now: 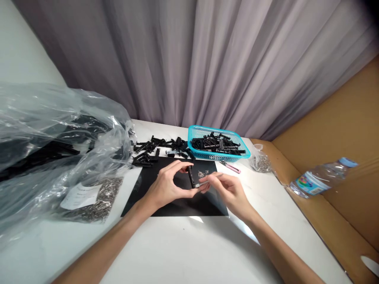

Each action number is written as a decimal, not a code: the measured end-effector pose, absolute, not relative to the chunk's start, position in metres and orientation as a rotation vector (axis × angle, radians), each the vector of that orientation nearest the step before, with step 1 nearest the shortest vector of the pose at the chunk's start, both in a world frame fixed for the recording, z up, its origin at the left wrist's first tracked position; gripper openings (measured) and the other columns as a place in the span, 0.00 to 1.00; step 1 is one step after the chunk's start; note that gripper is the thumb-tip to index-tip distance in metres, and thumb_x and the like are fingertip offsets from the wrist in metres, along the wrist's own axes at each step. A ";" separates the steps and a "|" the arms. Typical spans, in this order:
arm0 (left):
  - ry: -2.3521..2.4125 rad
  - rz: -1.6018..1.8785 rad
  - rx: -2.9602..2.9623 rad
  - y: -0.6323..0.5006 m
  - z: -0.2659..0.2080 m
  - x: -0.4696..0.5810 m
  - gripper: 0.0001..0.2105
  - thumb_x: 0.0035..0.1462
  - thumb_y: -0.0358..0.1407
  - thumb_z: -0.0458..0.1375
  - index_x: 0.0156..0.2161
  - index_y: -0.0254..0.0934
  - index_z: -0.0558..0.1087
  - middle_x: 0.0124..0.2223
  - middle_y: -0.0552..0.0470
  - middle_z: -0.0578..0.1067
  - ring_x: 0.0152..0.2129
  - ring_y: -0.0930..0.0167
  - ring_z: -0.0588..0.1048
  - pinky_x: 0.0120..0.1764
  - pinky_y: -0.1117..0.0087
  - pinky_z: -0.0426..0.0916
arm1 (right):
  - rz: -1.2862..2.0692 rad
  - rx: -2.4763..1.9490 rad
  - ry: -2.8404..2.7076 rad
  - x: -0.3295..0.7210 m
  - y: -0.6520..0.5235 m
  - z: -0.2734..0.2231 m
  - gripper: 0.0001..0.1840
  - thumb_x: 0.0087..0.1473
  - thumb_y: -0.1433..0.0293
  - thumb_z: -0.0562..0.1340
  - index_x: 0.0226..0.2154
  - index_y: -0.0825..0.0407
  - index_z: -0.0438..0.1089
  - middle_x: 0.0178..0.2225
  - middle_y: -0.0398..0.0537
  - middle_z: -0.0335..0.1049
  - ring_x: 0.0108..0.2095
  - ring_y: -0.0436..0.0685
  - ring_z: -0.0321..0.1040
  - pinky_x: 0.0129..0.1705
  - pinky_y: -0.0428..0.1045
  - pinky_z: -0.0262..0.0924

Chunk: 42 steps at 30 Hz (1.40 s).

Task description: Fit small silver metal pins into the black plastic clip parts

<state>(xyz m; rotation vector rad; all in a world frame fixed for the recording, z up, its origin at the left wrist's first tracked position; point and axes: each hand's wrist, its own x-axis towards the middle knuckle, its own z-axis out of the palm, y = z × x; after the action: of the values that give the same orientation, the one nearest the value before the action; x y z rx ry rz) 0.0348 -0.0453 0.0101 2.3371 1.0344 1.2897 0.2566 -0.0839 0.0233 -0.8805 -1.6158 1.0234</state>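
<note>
One black part (191, 176), gripped by left hand (168, 183), seemingly worked with a stick (201, 184) pinched in right hand (230, 191), needs steadying.

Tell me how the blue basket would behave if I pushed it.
The basket would probably slide rather than tip, being wide and low. Its slotted walls might flex slightly. The loosely heaped black parts could shift.
</note>
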 end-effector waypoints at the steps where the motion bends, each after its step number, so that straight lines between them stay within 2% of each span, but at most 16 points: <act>1: 1.042 1.254 2.331 -0.045 0.009 0.036 0.28 0.45 0.35 0.74 0.53 0.39 0.74 0.44 0.50 0.78 0.40 0.66 0.79 0.44 0.65 0.77 | 0.950 -0.898 -1.595 0.261 -0.080 0.024 0.19 0.70 0.58 0.58 0.36 0.50 0.79 0.34 0.48 0.78 0.36 0.56 0.77 0.42 0.52 0.71; 4: 1.058 1.143 2.315 -0.042 0.006 0.035 0.28 0.48 0.40 0.73 0.55 0.42 0.73 0.49 0.50 0.78 0.43 0.65 0.79 0.49 0.63 0.77 | 0.652 -0.952 -1.516 0.280 -0.066 0.025 0.24 0.74 0.57 0.50 0.33 0.49 0.73 0.36 0.48 0.74 0.40 0.56 0.73 0.47 0.52 0.67; 6: 1.079 1.137 2.323 -0.039 0.006 0.033 0.29 0.49 0.43 0.73 0.56 0.42 0.73 0.52 0.49 0.78 0.47 0.63 0.78 0.53 0.60 0.76 | 0.502 -1.032 -1.601 0.293 -0.055 0.023 0.22 0.74 0.57 0.50 0.34 0.49 0.70 0.35 0.48 0.71 0.40 0.57 0.70 0.46 0.53 0.65; 9: 1.139 1.166 2.351 -0.035 0.008 0.030 0.29 0.51 0.46 0.72 0.56 0.43 0.73 0.54 0.47 0.77 0.51 0.61 0.77 0.57 0.55 0.73 | 0.407 -1.177 -1.915 0.308 -0.042 0.013 0.19 0.73 0.60 0.51 0.41 0.50 0.74 0.40 0.52 0.70 0.42 0.60 0.70 0.48 0.56 0.66; 13: 1.240 1.175 2.353 -0.031 0.010 0.026 0.29 0.53 0.48 0.71 0.57 0.42 0.72 0.52 0.46 0.77 0.49 0.60 0.77 0.56 0.53 0.73 | 0.351 -1.284 -2.211 0.317 -0.037 -0.002 0.15 0.70 0.67 0.55 0.50 0.49 0.77 0.45 0.55 0.69 0.43 0.60 0.71 0.47 0.56 0.67; 17: 1.286 1.166 2.345 -0.029 0.008 0.025 0.29 0.53 0.48 0.70 0.57 0.42 0.72 0.51 0.46 0.77 0.49 0.59 0.77 0.55 0.52 0.73 | 0.300 -1.275 -2.389 0.318 -0.041 -0.007 0.16 0.70 0.71 0.55 0.48 0.52 0.77 0.46 0.58 0.70 0.42 0.61 0.70 0.45 0.57 0.67; 20: 1.271 1.147 2.366 -0.029 0.006 0.027 0.28 0.53 0.48 0.70 0.57 0.41 0.72 0.53 0.45 0.77 0.51 0.58 0.76 0.57 0.52 0.72 | 0.276 -1.238 -2.421 0.312 -0.045 -0.006 0.14 0.68 0.72 0.57 0.51 0.51 0.75 0.47 0.57 0.70 0.43 0.62 0.70 0.45 0.55 0.67; 24: 1.253 1.112 2.371 -0.030 0.005 0.028 0.29 0.53 0.48 0.70 0.57 0.41 0.72 0.55 0.44 0.76 0.53 0.57 0.75 0.59 0.52 0.71 | 0.171 -1.333 -2.266 0.301 -0.044 -0.002 0.10 0.67 0.73 0.58 0.42 0.51 0.76 0.40 0.54 0.74 0.39 0.61 0.71 0.41 0.53 0.63; 30: 1.181 0.953 2.347 -0.036 0.006 0.031 0.30 0.52 0.49 0.71 0.59 0.44 0.72 0.55 0.46 0.75 0.52 0.59 0.77 0.58 0.53 0.73 | 0.493 -1.266 -2.075 0.295 -0.045 0.004 0.08 0.67 0.71 0.60 0.40 0.50 0.76 0.37 0.48 0.78 0.33 0.56 0.70 0.37 0.50 0.62; 38: 1.093 0.900 2.331 -0.041 0.008 0.033 0.32 0.49 0.48 0.73 0.58 0.46 0.72 0.54 0.47 0.76 0.51 0.59 0.77 0.56 0.54 0.74 | 0.750 -1.104 -1.946 0.288 -0.051 0.013 0.10 0.64 0.63 0.64 0.41 0.47 0.82 0.41 0.50 0.80 0.40 0.58 0.73 0.38 0.51 0.63; 42: 1.029 0.931 2.334 -0.045 0.013 0.036 0.31 0.50 0.47 0.73 0.58 0.45 0.72 0.54 0.47 0.77 0.52 0.59 0.77 0.57 0.54 0.74 | 0.892 -1.081 -1.749 0.281 -0.057 0.017 0.12 0.60 0.60 0.68 0.43 0.48 0.81 0.36 0.47 0.80 0.33 0.55 0.71 0.33 0.49 0.62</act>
<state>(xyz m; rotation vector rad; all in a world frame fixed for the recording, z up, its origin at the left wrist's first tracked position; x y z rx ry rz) 0.0361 -0.0453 0.0131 2.3337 1.0294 0.9311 0.2814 -0.0569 0.0170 -1.0815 -1.7490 0.8916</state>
